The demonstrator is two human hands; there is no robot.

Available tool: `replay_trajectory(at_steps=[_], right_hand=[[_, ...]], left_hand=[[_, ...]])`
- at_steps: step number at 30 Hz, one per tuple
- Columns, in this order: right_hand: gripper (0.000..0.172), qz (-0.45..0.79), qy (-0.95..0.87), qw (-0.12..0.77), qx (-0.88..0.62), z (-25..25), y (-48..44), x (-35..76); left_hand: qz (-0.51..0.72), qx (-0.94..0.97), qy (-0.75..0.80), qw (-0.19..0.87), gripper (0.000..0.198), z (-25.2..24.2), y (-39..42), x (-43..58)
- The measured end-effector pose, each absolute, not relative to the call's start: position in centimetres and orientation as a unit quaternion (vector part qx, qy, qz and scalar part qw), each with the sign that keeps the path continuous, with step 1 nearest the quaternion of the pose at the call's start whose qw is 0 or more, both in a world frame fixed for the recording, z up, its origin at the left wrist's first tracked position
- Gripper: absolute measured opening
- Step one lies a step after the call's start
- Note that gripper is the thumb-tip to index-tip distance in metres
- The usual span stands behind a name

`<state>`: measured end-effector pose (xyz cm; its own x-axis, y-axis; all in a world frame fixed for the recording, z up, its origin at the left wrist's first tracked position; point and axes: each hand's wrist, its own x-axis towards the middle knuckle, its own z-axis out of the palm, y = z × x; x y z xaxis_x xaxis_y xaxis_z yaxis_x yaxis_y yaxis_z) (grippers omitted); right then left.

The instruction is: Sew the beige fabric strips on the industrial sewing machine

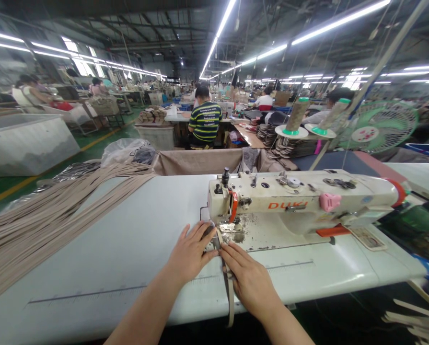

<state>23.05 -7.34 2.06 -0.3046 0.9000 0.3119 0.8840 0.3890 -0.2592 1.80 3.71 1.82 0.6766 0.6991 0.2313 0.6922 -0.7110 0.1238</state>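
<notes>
A white sewing machine [300,199] stands on the white table [128,239]. A narrow beige strap [229,297] runs from under its needle area toward me and hangs over the table's front edge. My left hand [191,251] lies on the table left of the strap, fingers stretched toward the presser foot and pressing the strap's end. My right hand [248,278] rests flat on the right side of the strap, fingers extended and touching it.
A large bundle of long beige straps [49,215] lies across the table's left side. Two thread cones [296,117] and a green fan [379,125] stand behind the machine. A person in a striped shirt [204,122] sits ahead with their back to me; other workers are farther off.
</notes>
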Motion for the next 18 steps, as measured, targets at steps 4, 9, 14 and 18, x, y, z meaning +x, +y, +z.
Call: replay_trajectory(at_steps=[4, 9, 14, 18], right_hand=[[0.072, 0.024, -0.806, 0.205, -0.555, 1.9, -7.3, 23.1], [0.064, 0.037, -0.807, 0.211, -0.551, 2.5, -7.4, 23.2], [0.044, 0.043, -0.813, 0.23, -0.534, 2.8, -8.0, 23.3], [0.039, 0.036, -0.811, 0.25, -0.528, 2.4, -8.6, 23.4]], left_hand=[[0.132, 0.916, 0.379, 0.011, 0.06, 1.9, 3.7, 1.8], [0.138, 0.917, 0.373, 0.008, 0.061, 1.7, 3.6, 1.7], [0.138, 0.918, 0.373, -0.004, 0.057, 1.5, 3.5, 1.7], [0.134, 0.918, 0.373, -0.011, 0.054, 0.8, 3.7, 1.5]])
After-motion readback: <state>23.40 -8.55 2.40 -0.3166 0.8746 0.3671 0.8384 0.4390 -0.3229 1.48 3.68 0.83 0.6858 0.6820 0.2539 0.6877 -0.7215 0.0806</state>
